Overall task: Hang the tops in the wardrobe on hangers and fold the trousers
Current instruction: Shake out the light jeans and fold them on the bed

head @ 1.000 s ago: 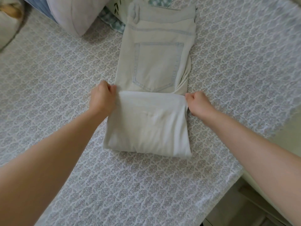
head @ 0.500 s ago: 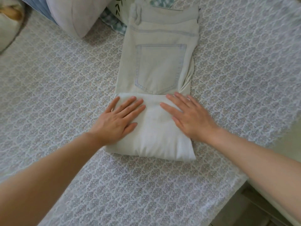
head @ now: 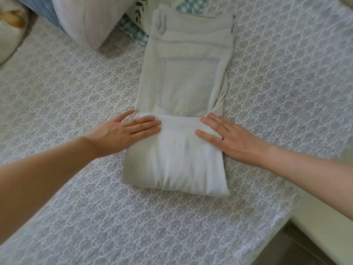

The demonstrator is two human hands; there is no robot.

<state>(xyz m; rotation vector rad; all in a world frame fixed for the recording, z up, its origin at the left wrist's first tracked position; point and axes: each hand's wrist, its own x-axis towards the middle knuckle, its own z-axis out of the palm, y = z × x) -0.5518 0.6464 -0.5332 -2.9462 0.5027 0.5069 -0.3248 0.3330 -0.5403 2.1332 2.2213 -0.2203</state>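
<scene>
Pale, light-wash trousers lie on the patterned bedspread, waistband at the far end and a back pocket facing up. Their leg end is folded up over the seat into a thick white fold near me. My left hand lies flat on the fold's left top corner, fingers straight. On the fold's right edge my right hand presses flat, fingers spread. No tops or hangers are in view.
A white pillow and a blue-striped one sit at the far left, with a checked cloth under the trousers' waistband. The bed's edge runs diagonally at lower right, floor beyond it.
A second ago both hands pinched the fold's top corners. They let go, flattened on the fold's middle, then slid apart to its left and right edges.
</scene>
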